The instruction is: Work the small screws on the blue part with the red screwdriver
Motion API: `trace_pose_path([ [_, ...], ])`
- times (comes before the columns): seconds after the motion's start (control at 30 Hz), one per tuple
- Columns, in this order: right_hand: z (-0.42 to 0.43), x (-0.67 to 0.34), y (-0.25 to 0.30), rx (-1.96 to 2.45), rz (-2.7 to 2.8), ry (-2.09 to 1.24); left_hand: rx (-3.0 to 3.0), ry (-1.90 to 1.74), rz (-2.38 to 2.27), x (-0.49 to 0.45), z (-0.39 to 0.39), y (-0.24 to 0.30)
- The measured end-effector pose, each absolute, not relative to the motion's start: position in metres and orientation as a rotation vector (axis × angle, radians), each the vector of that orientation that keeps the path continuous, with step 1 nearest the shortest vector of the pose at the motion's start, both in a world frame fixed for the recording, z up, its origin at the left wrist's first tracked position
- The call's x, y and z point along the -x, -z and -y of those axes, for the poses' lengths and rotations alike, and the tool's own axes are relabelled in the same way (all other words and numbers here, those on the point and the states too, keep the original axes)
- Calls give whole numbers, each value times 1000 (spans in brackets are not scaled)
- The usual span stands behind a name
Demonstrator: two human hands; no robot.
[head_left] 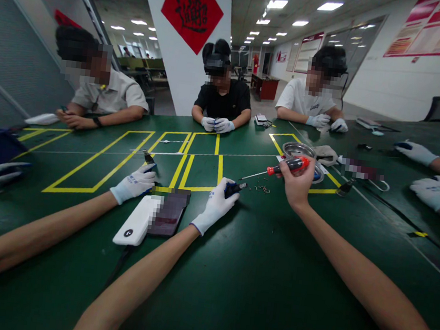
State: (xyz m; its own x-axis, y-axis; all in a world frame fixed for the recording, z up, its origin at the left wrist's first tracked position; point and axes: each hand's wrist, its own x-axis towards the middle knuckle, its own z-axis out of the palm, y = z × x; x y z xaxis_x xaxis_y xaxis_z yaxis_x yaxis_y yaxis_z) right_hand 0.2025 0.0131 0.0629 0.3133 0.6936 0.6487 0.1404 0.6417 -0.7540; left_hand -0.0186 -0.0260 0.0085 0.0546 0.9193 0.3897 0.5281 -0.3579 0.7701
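Note:
My left hand (219, 203), in a white glove, closes around a small black part (235, 188) just above the green table (269, 287). Its exact kind is too small to make out. Bare and closed, my right hand (295, 183) grips the red and black handle of a screwdriver (290, 165). The thin shaft points left, with its tip close to the black part; whether they touch I cannot tell. Small loose screws (262, 189) lie on the table between my hands. Beyond my right hand stands a round metal bowl (299, 149), partly covered by the screwdriver.
A white power bank (136, 224) and a dark phone (169, 215) lie left of my left hand. Co-workers' gloved hands (134, 183) are close on the left and right. Yellow tape (125, 163) marks the table. A grey cloth (325, 155) lies by the bowl.

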Motion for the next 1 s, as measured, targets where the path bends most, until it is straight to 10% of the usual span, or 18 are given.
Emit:
trace_pose_path([
  [1.0, 11, -186, -67, 790, 1396, -458, -1986, -1288, -1369, 20, 17, -2],
])
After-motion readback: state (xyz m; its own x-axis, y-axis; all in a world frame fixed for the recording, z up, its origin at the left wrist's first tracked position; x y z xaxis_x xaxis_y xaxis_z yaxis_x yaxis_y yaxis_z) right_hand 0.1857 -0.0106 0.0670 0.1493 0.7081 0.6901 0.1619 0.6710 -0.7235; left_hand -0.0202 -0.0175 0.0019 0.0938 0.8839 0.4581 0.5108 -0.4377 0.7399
